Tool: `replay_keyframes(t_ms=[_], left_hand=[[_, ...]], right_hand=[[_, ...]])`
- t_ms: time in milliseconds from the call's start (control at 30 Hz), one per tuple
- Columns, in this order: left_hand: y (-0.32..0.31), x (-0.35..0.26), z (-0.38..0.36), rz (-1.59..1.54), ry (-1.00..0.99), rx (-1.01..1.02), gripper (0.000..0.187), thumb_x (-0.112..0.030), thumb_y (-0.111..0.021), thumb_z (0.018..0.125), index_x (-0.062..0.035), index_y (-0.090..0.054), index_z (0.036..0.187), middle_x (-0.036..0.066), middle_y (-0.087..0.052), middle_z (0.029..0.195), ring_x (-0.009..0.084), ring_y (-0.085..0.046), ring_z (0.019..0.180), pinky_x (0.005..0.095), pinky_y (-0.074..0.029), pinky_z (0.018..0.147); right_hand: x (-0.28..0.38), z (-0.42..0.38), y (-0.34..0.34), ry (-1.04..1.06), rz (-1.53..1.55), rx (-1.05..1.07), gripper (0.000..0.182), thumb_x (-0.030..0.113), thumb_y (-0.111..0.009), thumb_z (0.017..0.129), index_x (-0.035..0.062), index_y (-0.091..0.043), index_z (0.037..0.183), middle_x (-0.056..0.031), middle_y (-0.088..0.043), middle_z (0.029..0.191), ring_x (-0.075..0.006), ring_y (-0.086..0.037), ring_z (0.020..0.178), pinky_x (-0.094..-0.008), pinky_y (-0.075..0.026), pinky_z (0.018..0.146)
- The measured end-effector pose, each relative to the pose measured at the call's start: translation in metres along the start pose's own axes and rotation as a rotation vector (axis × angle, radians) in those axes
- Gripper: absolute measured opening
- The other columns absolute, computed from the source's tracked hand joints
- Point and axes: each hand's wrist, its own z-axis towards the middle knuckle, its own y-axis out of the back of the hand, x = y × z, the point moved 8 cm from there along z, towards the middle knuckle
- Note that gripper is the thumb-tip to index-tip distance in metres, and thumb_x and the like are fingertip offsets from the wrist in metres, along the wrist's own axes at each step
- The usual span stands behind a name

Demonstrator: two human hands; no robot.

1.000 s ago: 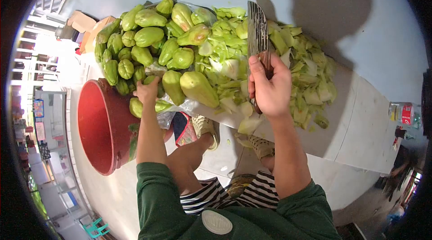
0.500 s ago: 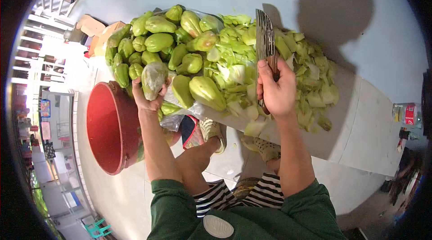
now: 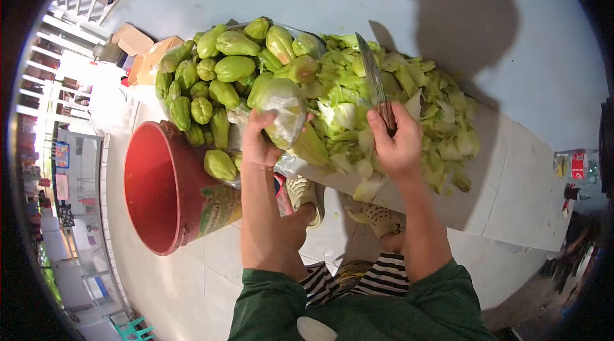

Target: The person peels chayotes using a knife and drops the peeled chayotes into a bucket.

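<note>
My left hand is wrapped round a large pale chayote whose skin looks whitish and shiny, held above the pile. In my right hand is a knife, gripped by its dark brown handle with the long blade pointing up and away. Behind and left of my left hand lies a heap of whole green chayotes. Pale green peelings spread beneath and to the right of the knife. Another chayote rests just right of the held one.
A red bucket stands at the left, its open mouth facing me. Behind it is an open cardboard box. A plastic bottle with a red label is at the far right. My feet in perforated shoes are below the pile.
My left hand has moved right with the chayote, from the left side of the heap towards the knife. The knife blade has tilted slightly left at its tip.
</note>
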Motion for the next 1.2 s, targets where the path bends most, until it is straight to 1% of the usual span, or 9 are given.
replay_keyframes(t_ms=[33, 67, 133, 333, 767, 833, 1067, 1133, 1200], left_hand=[[-0.001, 0.0, 0.001, 0.068, -0.029, 0.001, 0.065, -0.022, -0.065, 0.074, 0.0052, -0.047, 0.131, 0.022, -0.063, 0.114, 0.04, -0.067, 0.094, 0.0415, -0.06, 0.065], [-0.004, 0.0, 0.003, 0.135, -0.057, 0.001, 0.065, -0.018, -0.065, 0.072, 0.0062, -0.048, 0.129, 0.022, -0.063, 0.113, 0.0394, -0.068, 0.092, 0.0412, -0.06, 0.066], [-0.016, 0.001, 0.004, 0.113, -0.054, -0.006, 0.064, -0.015, -0.061, 0.068, 0.0077, -0.048, 0.127, 0.023, -0.064, 0.108, 0.038, -0.069, 0.086, 0.0408, -0.06, 0.066], [-0.037, -0.005, 0.004, 0.109, -0.135, 0.114, 0.068, -0.013, -0.057, 0.064, 0.0119, -0.046, 0.126, 0.024, -0.064, 0.102, 0.0378, -0.07, 0.079, 0.0406, -0.06, 0.064], [-0.034, -0.012, -0.005, 0.022, -0.187, 0.128, 0.074, -0.013, -0.061, 0.06, 0.0133, -0.045, 0.127, 0.025, -0.063, 0.11, 0.0378, -0.07, 0.08, 0.0414, -0.061, 0.066], [-0.03, -0.01, -0.004, 0.083, -0.178, 0.177, 0.079, -0.019, -0.069, 0.062, 0.0069, -0.043, 0.132, 0.029, -0.058, 0.121, 0.0405, -0.068, 0.085, 0.0405, -0.062, 0.065], [-0.031, -0.016, -0.006, 0.104, -0.186, 0.193, 0.078, -0.015, -0.068, 0.064, 0.0065, -0.042, 0.134, 0.027, -0.058, 0.122, 0.0409, -0.068, 0.089, 0.0416, -0.062, 0.068], [-0.037, -0.021, -0.008, 0.079, -0.207, 0.128, 0.073, -0.016, -0.066, 0.066, 0.0109, -0.043, 0.13, 0.023, -0.062, 0.11, 0.0377, -0.069, 0.087, 0.0423, -0.061, 0.068], [-0.037, -0.02, -0.009, -0.045, -0.182, 0.152, 0.073, -0.02, -0.067, 0.068, 0.0097, -0.043, 0.131, 0.023, -0.061, 0.111, 0.0385, -0.068, 0.09, 0.0429, -0.061, 0.068]], right_hand=[[0.01, 0.0, 0.0, 0.068, -0.139, 0.001, 0.027, 0.025, -0.065, 0.092, 0.0017, -0.054, 0.084, -0.0115, -0.054, 0.063, -0.03, -0.053, 0.055, -0.0402, -0.041, 0.055], [0.012, 0.0, -0.001, 0.068, -0.142, 0.005, 0.027, 0.025, -0.065, 0.092, 0.0017, -0.054, 0.084, -0.0115, -0.054, 0.063, -0.03, -0.053, 0.055, -0.0402, -0.041, 0.055], [0.015, 0.0, -0.01, 0.081, -0.131, 0.072, 0.028, 0.026, -0.066, 0.091, 0.0009, -0.053, 0.084, -0.0167, -0.058, 0.069, -0.0383, -0.058, 0.064, -0.0446, -0.045, 0.061], [0.018, -0.005, -0.028, 0.17, -0.234, 0.19, 0.025, 0.024, -0.066, 0.09, 0.0016, -0.055, 0.088, -0.0197, -0.06, 0.074, -0.0427, -0.059, 0.071, -0.0472, -0.046, 0.065], [0.019, -0.011, -0.043, 0.134, -0.256, 0.255, 0.027, 0.023, -0.065, 0.091, 0.0004, -0.052, 0.088, -0.0196, -0.059, 0.076, -0.042, -0.058, 0.071, -0.0454, -0.046, 0.064], [0.021, -0.012, -0.045, 0.152, -0.257, 0.245, 0.026, 0.022, -0.065, 0.091, 0.0005, -0.052, 0.088, -0.0192, -0.058, 0.074, -0.042, -0.057, 0.07, -0.045, -0.046, 0.064], [0.016, -0.013, -0.05, 0.124, -0.245, 0.254, 0.025, 0.022, -0.066, 0.091, 0.0005, -0.053, 0.088, -0.0189, -0.059, 0.075, -0.0412, -0.059, 0.07, -0.0445, -0.047, 0.064], [0.017, -0.012, -0.05, 0.129, -0.275, 0.252, 0.026, 0.022, -0.066, 0.09, 0.0004, -0.054, 0.088, -0.0187, -0.06, 0.076, -0.041, -0.059, 0.07, -0.0444, -0.047, 0.064], [0.017, -0.012, -0.05, 0.133, -0.266, 0.254, 0.026, 0.023, -0.067, 0.09, 0.0005, -0.054, 0.089, -0.0186, -0.061, 0.076, -0.041, -0.06, 0.07, -0.0443, -0.048, 0.065]])
